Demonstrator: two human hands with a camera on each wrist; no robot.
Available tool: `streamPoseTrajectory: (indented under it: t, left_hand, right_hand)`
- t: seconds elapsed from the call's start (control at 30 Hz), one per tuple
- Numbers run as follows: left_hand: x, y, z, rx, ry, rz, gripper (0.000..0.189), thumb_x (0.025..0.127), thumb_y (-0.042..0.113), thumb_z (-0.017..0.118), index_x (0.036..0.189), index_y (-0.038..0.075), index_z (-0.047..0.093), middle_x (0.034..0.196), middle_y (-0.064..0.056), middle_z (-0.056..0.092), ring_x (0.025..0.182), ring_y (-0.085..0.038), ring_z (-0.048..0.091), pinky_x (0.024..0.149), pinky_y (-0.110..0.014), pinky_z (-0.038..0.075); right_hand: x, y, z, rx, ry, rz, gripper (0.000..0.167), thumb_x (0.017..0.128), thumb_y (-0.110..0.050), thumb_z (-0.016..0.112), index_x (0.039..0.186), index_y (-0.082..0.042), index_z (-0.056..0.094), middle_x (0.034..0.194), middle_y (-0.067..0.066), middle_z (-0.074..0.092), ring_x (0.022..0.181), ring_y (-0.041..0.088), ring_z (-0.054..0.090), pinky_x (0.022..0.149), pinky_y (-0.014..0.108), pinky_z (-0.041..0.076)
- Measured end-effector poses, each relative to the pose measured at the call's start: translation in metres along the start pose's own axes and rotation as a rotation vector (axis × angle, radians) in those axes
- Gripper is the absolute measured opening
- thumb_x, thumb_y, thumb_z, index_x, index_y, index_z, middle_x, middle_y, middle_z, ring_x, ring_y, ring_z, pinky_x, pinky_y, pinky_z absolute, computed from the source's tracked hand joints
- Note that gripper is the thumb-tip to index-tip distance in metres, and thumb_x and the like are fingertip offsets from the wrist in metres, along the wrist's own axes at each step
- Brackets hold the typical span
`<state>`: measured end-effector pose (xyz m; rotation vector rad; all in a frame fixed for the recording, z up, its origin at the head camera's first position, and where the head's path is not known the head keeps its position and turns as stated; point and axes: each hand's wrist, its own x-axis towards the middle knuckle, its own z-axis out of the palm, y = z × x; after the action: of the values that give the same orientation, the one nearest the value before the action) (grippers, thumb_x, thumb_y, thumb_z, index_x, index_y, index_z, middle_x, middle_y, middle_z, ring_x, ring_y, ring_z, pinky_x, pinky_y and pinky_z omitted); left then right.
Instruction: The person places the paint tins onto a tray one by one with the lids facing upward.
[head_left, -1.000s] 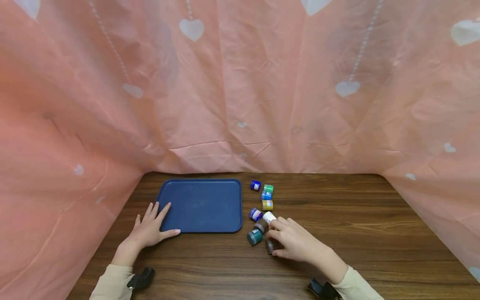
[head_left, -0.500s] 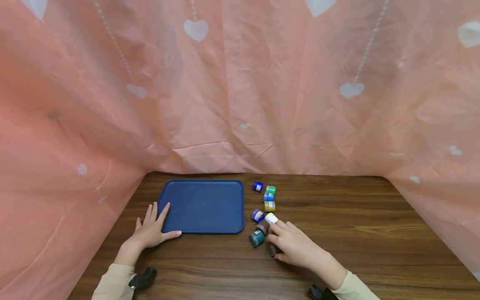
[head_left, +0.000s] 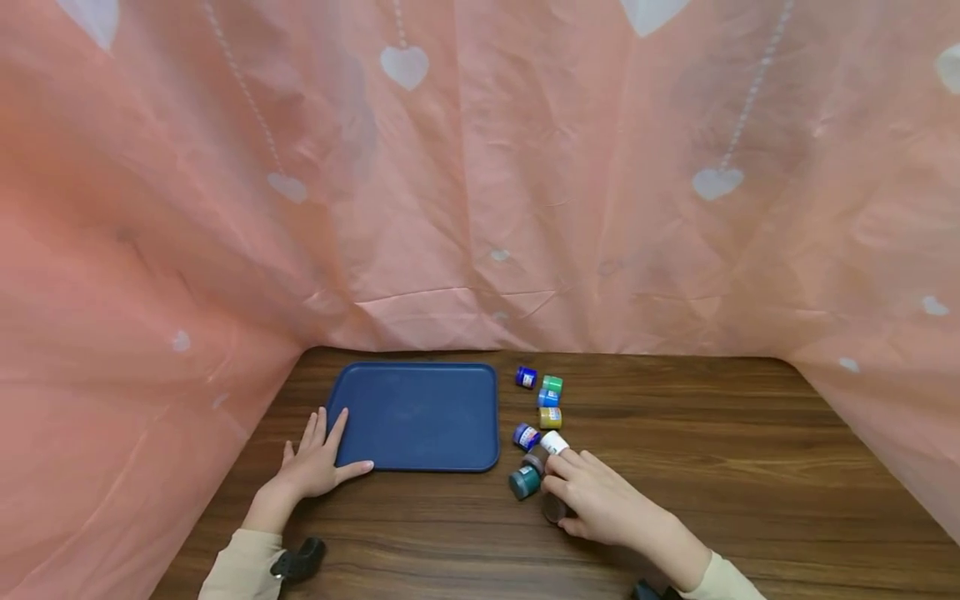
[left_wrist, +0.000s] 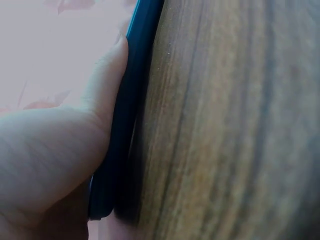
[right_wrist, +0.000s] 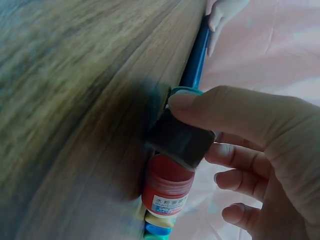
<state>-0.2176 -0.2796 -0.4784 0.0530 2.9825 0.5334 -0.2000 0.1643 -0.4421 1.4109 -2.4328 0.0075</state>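
- Right hand (head_left: 596, 503): thumb on one side, fingers curled on the other, pinching a dark jar (head_left: 553, 507). Can't tell if the jar is clear of the table (head_left: 720, 467) or touching it.
- Dark jar: near side of the jar group, well apart from the tray. In the right wrist view it shows tilted, thumb tip pressed on it.
- Left hand (head_left: 311, 468): fingers straight and spread, gripping nothing. Fingertips at the left rim of the blue tray (head_left: 420, 467), thumb along its near edge; left wrist view has the thumb against the tray's side.
- Tray: flat on the table, left of the jars.
- Teal jar (head_left: 524, 482): just left of the dark jar. Brown jar (head_left: 535, 459) sits just beyond the teal one.
- White item (head_left: 554, 442): by the right fingertips. Purple jar (head_left: 527, 437) is left of it.
- Farther back: yellow jar (head_left: 551, 418), then blue jar (head_left: 548, 398), then green jar (head_left: 552, 383). Dark blue jar (head_left: 526, 377) is left of the green one.
- Right wrist view: red jar (right_wrist: 170, 185) next to the dark jar. View's tight and dim; matching it to the head view is shaky, maybe the white item.
- Pink curtain (head_left: 525, 208) with pale hearts behind the table.
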Motion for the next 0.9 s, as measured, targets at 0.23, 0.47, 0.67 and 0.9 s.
streamPoseTrajectory:
  t: [0.23, 0.47, 0.67, 0.9]
  left_hand:
    - [0.002, -0.001, 0.003, -0.012, -0.015, -0.02, 0.114, 0.079, 0.075, 0.059, 0.158, 0.011, 0.008, 0.16, -0.031, -0.007, 0.148, -0.049, -0.006, 0.103, -0.082, 0.001]
    - [0.002, -0.002, 0.001, -0.005, -0.015, -0.017, 0.114, 0.079, 0.075, 0.058, 0.158, 0.01, 0.008, 0.16, -0.031, -0.006, 0.148, -0.049, -0.006, 0.102, -0.082, -0.001]
    - [-0.001, -0.002, -0.001, -0.016, -0.023, -0.021, 0.113, 0.079, 0.074, 0.059, 0.158, 0.01, 0.008, 0.16, -0.032, -0.007, 0.148, -0.049, -0.007, 0.102, -0.082, -0.002]
    - [0.008, 0.002, 0.001, 0.0, -0.003, 0.004, 0.113, 0.079, 0.075, 0.058, 0.158, 0.012, 0.009, 0.16, -0.03, -0.005, 0.149, -0.048, -0.005, 0.103, -0.081, 0.001]
  right_hand:
    - [0.003, -0.001, -0.002, 0.027, 0.021, 0.015, 0.037, 0.065, -0.04, 0.082, 0.086, -0.02, 0.06, 0.09, -0.011, 0.045, 0.081, 0.006, 0.037, 0.066, 0.02, 0.029]
    - [0.018, -0.003, -0.002, 0.042, 0.113, -0.014, 0.033, 0.067, -0.042, 0.076, 0.083, -0.022, 0.055, 0.085, -0.013, 0.04, 0.075, 0.003, 0.032, 0.066, 0.019, 0.029]
    - [0.04, -0.004, -0.001, 0.042, 0.186, -0.076, 0.032, 0.07, -0.042, 0.075, 0.083, -0.021, 0.054, 0.084, -0.011, 0.041, 0.076, 0.006, 0.036, 0.066, 0.022, 0.034]
    - [0.065, 0.002, 0.003, 0.048, 0.178, -0.101, 0.03, 0.075, -0.043, 0.073, 0.087, -0.021, 0.057, 0.085, -0.011, 0.044, 0.074, 0.005, 0.034, 0.065, 0.019, 0.022]
